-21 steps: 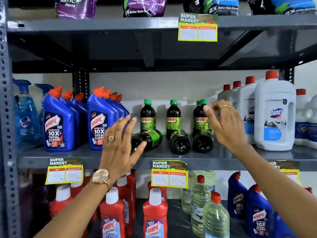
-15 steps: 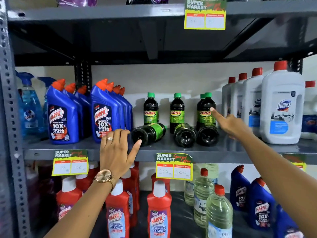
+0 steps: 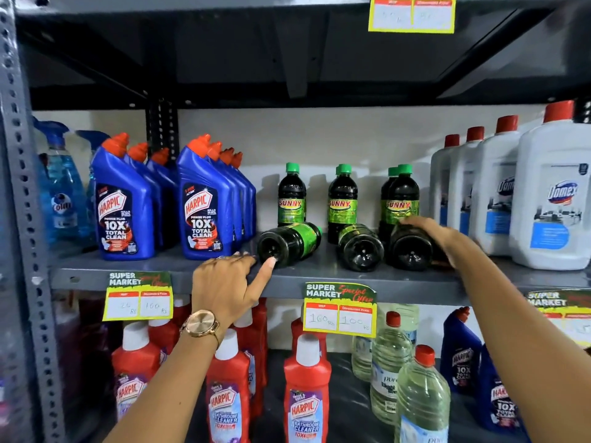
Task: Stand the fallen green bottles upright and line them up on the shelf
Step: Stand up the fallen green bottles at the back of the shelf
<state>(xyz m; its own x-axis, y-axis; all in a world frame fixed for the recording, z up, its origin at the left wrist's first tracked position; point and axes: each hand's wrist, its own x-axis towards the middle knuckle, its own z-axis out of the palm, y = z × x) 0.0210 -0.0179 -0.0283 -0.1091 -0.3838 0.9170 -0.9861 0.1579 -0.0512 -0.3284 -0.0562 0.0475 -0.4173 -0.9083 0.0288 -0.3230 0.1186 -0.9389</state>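
Note:
Three dark green bottles lie on their sides on the grey middle shelf, bases toward me: the left one, the middle one and the right one. Behind them stand upright green-capped bottles with "SUNNY" labels. My left hand is at the shelf's front edge, fingers apart, its thumb tip touching the left fallen bottle's base. My right hand lies over the top and right side of the right fallen bottle, fingers curved around it; the thumb is hidden.
Blue Harpic bottles stand close on the left, white Domex jugs close on the right. Price tags hang from the shelf lip. Red Harpic bottles and clear bottles fill the shelf below.
My right hand dropped from the upright bottles onto the right fallen bottle. My left hand moved right to the shelf edge, thumb reaching the left fallen bottle. The camera tilted down and closer.

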